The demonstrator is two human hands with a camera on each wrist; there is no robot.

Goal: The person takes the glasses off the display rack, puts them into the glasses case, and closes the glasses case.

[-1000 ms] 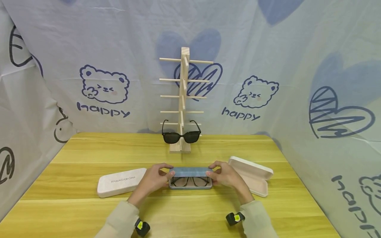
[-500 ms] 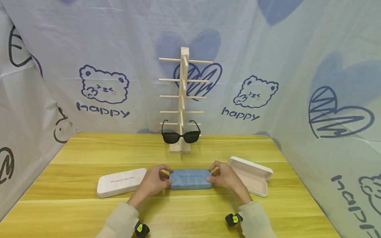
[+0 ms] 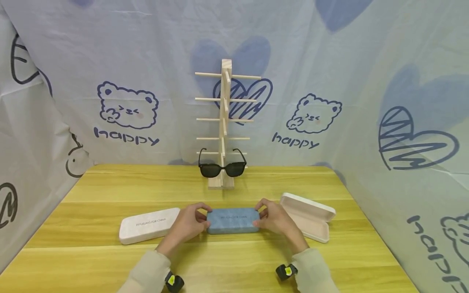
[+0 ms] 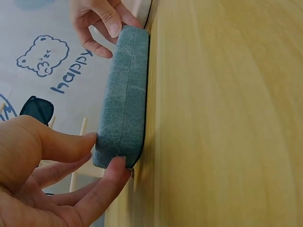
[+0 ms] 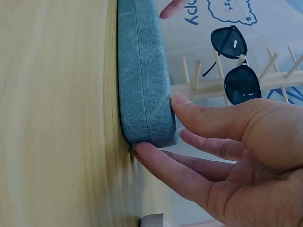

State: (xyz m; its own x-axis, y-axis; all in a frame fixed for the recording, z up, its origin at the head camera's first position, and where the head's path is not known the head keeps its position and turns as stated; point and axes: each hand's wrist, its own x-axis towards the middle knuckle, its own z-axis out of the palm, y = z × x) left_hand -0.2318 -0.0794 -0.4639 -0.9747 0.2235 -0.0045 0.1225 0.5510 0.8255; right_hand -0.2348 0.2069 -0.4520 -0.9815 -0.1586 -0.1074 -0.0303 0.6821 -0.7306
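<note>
A blue glasses case (image 3: 233, 226) lies closed on the table in the middle of the head view, dark lettering on its lid. My left hand (image 3: 187, 221) holds its left end, thumb on the lid's edge and fingertips around the end. At the opposite end my right hand (image 3: 275, 217) grips it the same way. Both wrist views show the thin seam running along the case (image 4: 124, 94), lid and base together. The glasses seen inside earlier are hidden by the lid.
A closed white glasses case (image 3: 150, 225) lies left of my left hand. An open white case (image 3: 307, 215) stands just beyond my right hand. Behind, a wooden peg stand (image 3: 224, 122) carries black sunglasses (image 3: 222, 169) low down. A printed cloth (image 3: 176, 81) hangs around the table.
The blue case's lid has swung down toward me and shut over the glasses inside. My thumbs came down with it. Over the last half second the hands have hardly moved.
</note>
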